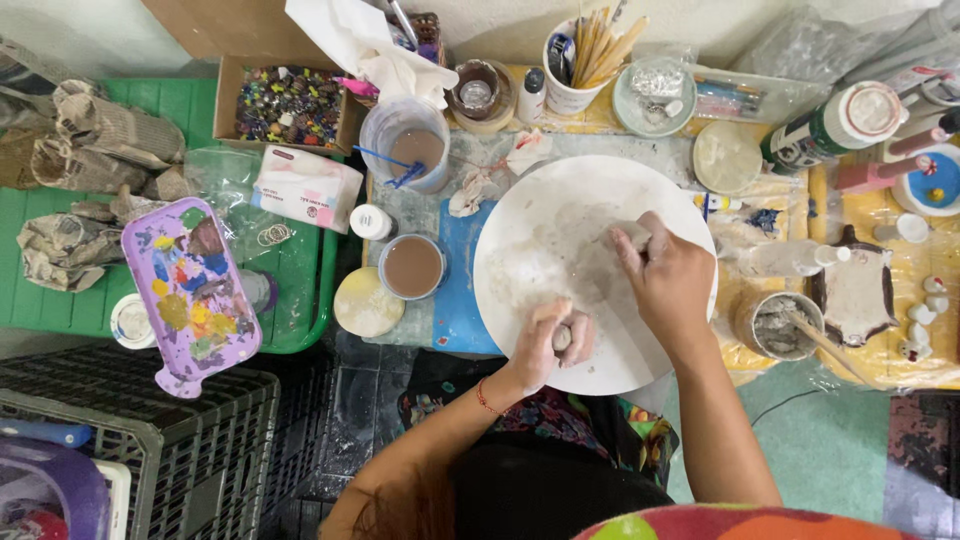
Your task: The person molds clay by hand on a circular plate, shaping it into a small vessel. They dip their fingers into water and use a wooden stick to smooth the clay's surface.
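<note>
I note my left hand [548, 340] closed on a clay lump [562, 338] and my right hand [668, 280] curled round another clay piece [632, 234] on the round white board [540, 240]. In my judgement, hard pressing could slide the board into the cup of brown water [412, 266] beside it.

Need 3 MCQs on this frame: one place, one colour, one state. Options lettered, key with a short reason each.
1. Where does the purple paint palette lie?
A. on the green tray
B. on the round white board
C. in the cardboard box

2. What colour is the band on the left wrist?
A. blue
B. red
C. white

3. What are the hands doing?
A. both idle
B. the left hand and right hand each close on a grey lump over the round white board
C. holding brushes

Key: 1 A, it rests on the tray's edge; 2 B, a red cord shows; 3 B, fingers wrap grey material.
</note>
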